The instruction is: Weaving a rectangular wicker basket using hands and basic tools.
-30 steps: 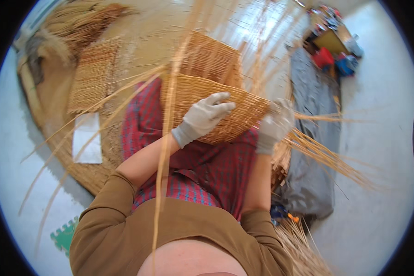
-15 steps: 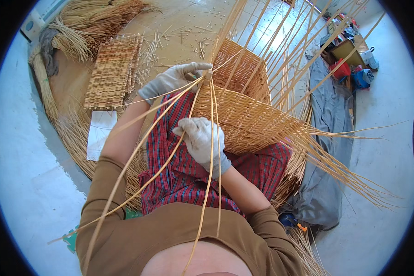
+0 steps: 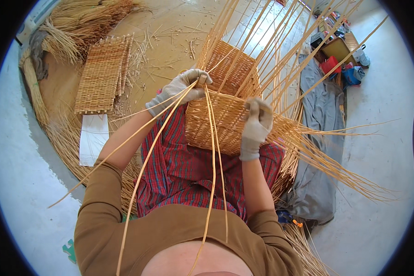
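Note:
A woven wicker basket [image 3: 218, 126] rests on my lap, on red plaid cloth [image 3: 163, 165], with long stakes rising from its rim. My gloved left hand [image 3: 184, 89] grips its upper left corner, where several pale canes [image 3: 213, 165] meet and trail down toward me. At the front wall's right part, my gloved right hand [image 3: 256, 126] has curled fingers by the rim; what they hold, if anything, is unclear. Beyond it, a thick spray of loose canes [image 3: 331, 161] fans out to the right.
Stacked woven panels [image 3: 96, 78] and a white sheet [image 3: 93, 138] lie at left, near straw bundles [image 3: 89, 25]. Cut bits litter the floor [image 3: 156, 27]. A grey cloth [image 3: 317, 170] runs along the right, with a red container [image 3: 330, 65] and other clutter behind.
Over the last second my left hand rose to the basket's left corner. My right hand moved from the right side down to the lower left, then back rightward to the rim.

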`<control>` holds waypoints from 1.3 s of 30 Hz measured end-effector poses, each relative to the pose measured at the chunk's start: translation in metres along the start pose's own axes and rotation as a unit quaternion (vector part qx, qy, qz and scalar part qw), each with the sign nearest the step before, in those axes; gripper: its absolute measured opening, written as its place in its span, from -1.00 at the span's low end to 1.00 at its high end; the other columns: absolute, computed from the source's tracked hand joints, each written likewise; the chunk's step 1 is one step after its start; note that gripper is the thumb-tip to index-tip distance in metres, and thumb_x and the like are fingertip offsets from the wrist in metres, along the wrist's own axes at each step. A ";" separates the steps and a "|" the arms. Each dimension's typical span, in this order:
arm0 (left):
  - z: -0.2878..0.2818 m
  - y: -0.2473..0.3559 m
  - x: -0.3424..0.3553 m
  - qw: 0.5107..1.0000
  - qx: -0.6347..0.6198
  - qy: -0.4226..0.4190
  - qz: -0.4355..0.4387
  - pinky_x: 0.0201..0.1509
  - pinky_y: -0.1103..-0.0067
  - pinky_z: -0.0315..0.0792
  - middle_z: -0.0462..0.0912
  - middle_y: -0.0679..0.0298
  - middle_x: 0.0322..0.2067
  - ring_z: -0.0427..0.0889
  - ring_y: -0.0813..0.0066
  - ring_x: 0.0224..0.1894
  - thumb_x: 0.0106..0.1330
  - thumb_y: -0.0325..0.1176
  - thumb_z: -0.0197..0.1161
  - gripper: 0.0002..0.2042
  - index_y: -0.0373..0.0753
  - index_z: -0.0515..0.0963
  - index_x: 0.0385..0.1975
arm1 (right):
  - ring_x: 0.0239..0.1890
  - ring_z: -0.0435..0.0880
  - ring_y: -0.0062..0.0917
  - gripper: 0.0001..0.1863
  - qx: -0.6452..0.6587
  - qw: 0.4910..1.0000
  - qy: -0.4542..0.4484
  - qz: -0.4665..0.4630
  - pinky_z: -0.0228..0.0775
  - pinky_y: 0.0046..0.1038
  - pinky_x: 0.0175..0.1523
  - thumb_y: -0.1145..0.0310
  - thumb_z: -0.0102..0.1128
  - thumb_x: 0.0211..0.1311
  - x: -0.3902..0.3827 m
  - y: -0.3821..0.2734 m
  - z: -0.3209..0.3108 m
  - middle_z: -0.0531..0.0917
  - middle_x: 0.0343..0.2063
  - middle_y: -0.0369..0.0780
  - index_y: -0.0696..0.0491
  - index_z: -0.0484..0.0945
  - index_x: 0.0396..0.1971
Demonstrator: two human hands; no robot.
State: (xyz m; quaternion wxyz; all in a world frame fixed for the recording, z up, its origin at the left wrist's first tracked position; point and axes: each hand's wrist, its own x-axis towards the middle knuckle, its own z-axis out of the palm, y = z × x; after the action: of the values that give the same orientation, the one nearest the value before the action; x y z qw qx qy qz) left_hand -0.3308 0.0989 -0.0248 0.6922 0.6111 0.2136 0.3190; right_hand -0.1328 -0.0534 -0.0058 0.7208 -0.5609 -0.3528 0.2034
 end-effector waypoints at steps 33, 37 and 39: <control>0.142 0.004 -0.006 0.745 0.627 0.131 0.184 0.18 0.24 0.46 0.44 0.01 0.22 0.57 0.03 0.09 0.15 -0.08 0.46 -0.23 0.14 0.32 0.42 | -0.06 0.65 -0.48 -0.34 -0.066 0.982 0.128 0.121 0.55 -0.36 -0.04 0.63 0.12 0.31 0.021 0.002 -0.117 0.64 -0.09 -0.14 0.08 0.21 0.41; 0.198 -0.001 0.014 0.788 0.584 0.038 0.192 0.12 0.23 0.49 0.43 -0.03 0.18 0.59 0.00 0.01 0.16 -0.12 0.44 -0.16 0.17 0.19 0.49 | -0.02 0.63 -0.51 -0.52 -0.377 0.836 0.027 -0.399 0.50 -0.43 0.05 0.66 0.12 0.29 0.085 -0.070 -0.071 0.66 -0.11 -0.21 0.13 0.50 0.22; 0.216 0.000 0.019 0.786 0.615 0.033 0.050 0.02 0.22 0.54 0.42 -0.04 0.17 0.61 0.04 -0.04 0.17 -0.13 0.44 -0.12 0.20 0.12 0.51 | -0.04 0.64 -0.50 -0.52 -0.336 0.884 0.024 -0.325 0.50 -0.44 0.04 0.66 0.12 0.28 0.096 -0.080 -0.082 0.66 -0.12 -0.22 0.12 0.51 0.21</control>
State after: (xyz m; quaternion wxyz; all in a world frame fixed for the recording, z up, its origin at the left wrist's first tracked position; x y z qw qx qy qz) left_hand -0.1694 -0.0417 0.0121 0.1455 0.9063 0.3566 0.1743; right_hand -0.0165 -0.0650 0.0875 0.5234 -0.6279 -0.5450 -0.1867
